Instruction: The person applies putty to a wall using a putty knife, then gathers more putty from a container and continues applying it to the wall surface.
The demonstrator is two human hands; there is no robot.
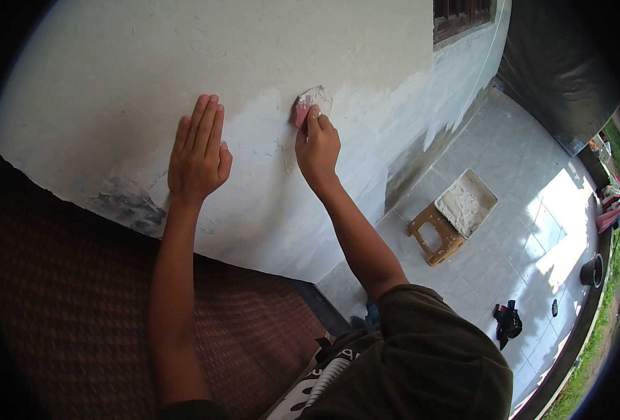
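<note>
My left hand (196, 155) lies flat against the wall (247, 63), its fingers stretched out and holding nothing. To its right, my right hand (317, 148) grips a putty knife (301, 112) with a reddish handle. White paste smears the putty knife's blade, which rests against the wall near the edge between a cream upper area and a whiter lower area. Below my left hand the wall surface is dark and flaking.
A tray of white paste (468, 199) sits on a tan plastic stool (437, 236) on the grey tiled floor. A brown woven surface (79, 294) runs along the lower left. Farther right are a dark bucket (591, 271) and a black item (507, 322). A window (460, 17) is at the top.
</note>
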